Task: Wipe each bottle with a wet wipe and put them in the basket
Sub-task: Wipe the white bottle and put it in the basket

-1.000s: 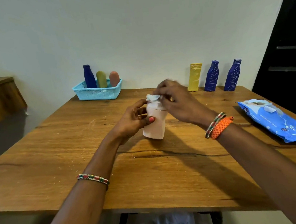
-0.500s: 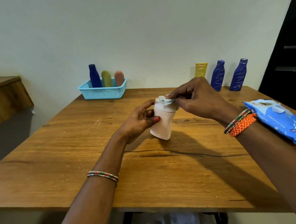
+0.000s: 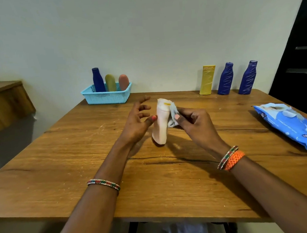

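A pale pink bottle (image 3: 161, 122) stands tilted on the wooden table (image 3: 79, 158), near its middle. My right hand (image 3: 193, 124) pinches a crumpled wet wipe (image 3: 172, 115) against the bottle's right side. My left hand (image 3: 137, 121) is just left of the bottle, fingers spread, only its thumb tip touching the bottle. A light blue basket (image 3: 107, 96) at the back left holds a dark blue bottle (image 3: 98, 80), an olive bottle (image 3: 110, 82) and a salmon bottle (image 3: 123, 82). A yellow bottle (image 3: 207, 80) and two dark blue bottles (image 3: 225, 78) (image 3: 247, 77) stand at the back right.
A blue wet wipe pack (image 3: 291, 125) lies at the table's right edge. A wall runs behind the table. A wooden ledge (image 3: 2, 97) sits at the far left and a dark doorway (image 3: 299, 51) at the right.
My right hand moved the wipe from the bottle's cap down to its right side. My left hand let go of the bottle and spread its fingers. The bottle now leans.
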